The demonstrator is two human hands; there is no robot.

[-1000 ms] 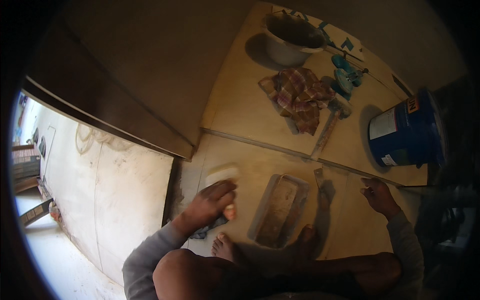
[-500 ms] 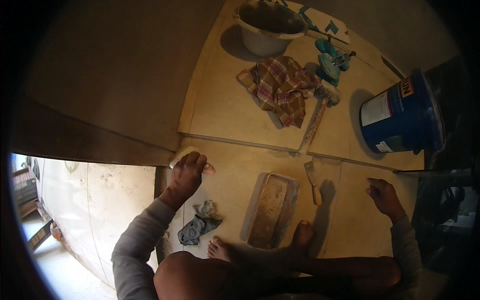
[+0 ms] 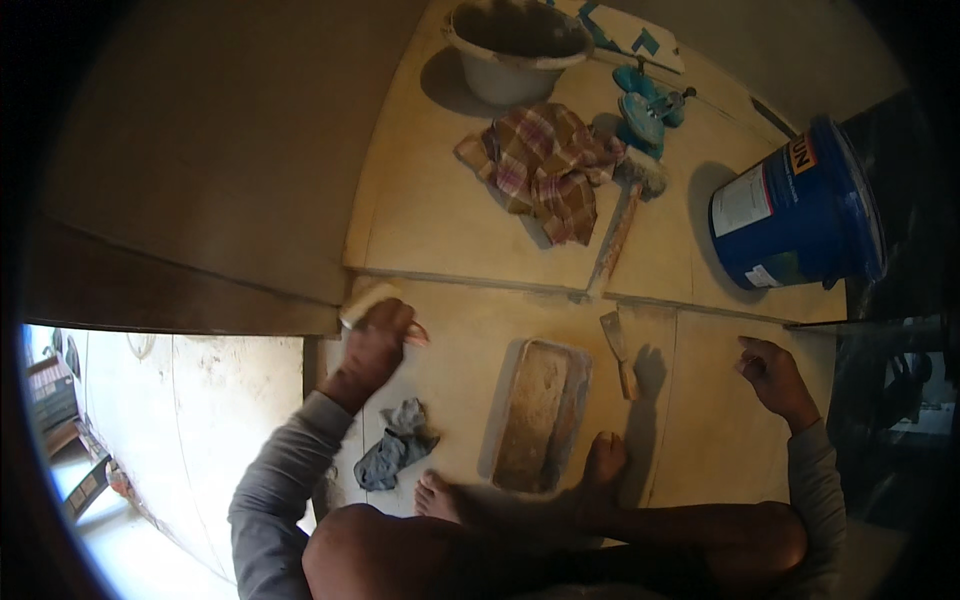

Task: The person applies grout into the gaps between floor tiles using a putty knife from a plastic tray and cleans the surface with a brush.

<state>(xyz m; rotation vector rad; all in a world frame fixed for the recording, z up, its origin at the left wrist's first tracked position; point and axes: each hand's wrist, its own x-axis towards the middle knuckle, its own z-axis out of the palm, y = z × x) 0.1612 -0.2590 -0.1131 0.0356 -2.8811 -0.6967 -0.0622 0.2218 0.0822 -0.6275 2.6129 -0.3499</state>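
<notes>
My left hand (image 3: 378, 338) presses a pale yellow sponge (image 3: 364, 301) against the tiled floor, at the corner where the grout joint (image 3: 470, 280) meets the wall base. My right hand (image 3: 772, 374) rests on a floor tile at the right, fingers loosely curled and holding nothing. Between the hands lies a shallow rectangular tray (image 3: 538, 412) caked with grout, and a putty knife (image 3: 618, 350) lies just right of it. My bare feet (image 3: 520, 488) are planted below the tray.
A crumpled grey rag (image 3: 396, 458) lies by my left forearm. Farther out are a plaid cloth (image 3: 545, 168), a white bucket (image 3: 517, 48), a teal suction tool (image 3: 642, 110), a long-handled mallet (image 3: 620, 225) and a blue paint bucket (image 3: 795, 208). An open doorway (image 3: 180, 420) is at left.
My left hand has carried the sponge up and left, from beside the tray to the corner at the wall base, uncovering the grey rag. My right hand has barely moved.
</notes>
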